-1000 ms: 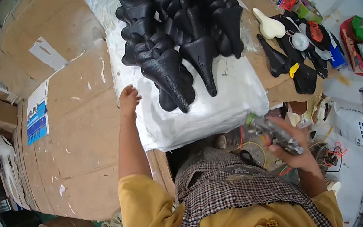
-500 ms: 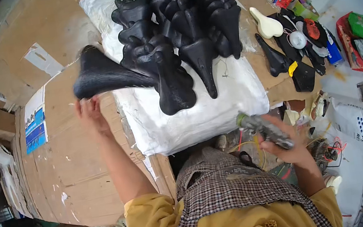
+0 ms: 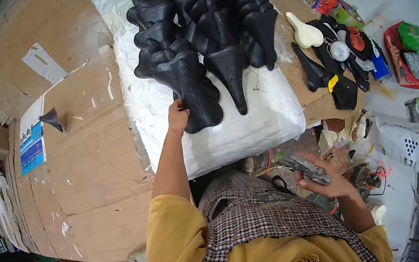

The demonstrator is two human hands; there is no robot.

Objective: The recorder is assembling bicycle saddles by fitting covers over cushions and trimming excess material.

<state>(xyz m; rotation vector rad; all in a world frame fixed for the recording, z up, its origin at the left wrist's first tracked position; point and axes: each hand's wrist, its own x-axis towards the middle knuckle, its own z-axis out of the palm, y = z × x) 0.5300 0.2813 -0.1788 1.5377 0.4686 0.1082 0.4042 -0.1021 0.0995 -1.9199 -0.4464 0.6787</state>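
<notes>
My left hand (image 3: 178, 118) is at the left edge of the nearest black bicycle saddle (image 3: 196, 97), its fingers closed on the rim. That saddle lies at the front of a pile of several black saddles (image 3: 219, 32). Beneath them is a white wrapped bundle (image 3: 258, 129). My right hand (image 3: 318, 175) is closed round a grey, worn-looking hand tool (image 3: 304, 166) with a greenish end, held low in front of my apron. Far to the left, a dark saddle-shaped piece (image 3: 51, 120) shows beside a blue printed label (image 3: 32, 152).
Flattened cardboard (image 3: 93, 186) spreads over the left side. On the right are a cream saddle (image 3: 305, 30), another black saddle (image 3: 311, 69), a roll of tape (image 3: 339, 51) and a red bag (image 3: 399, 62). Tangled wires (image 3: 378, 175) lie near my right arm.
The saddle by my left hand has left the pile; a dark saddle-shaped piece now shows far left. My left hand has moved right onto the nearest saddle. The right hand keeps its tool.
</notes>
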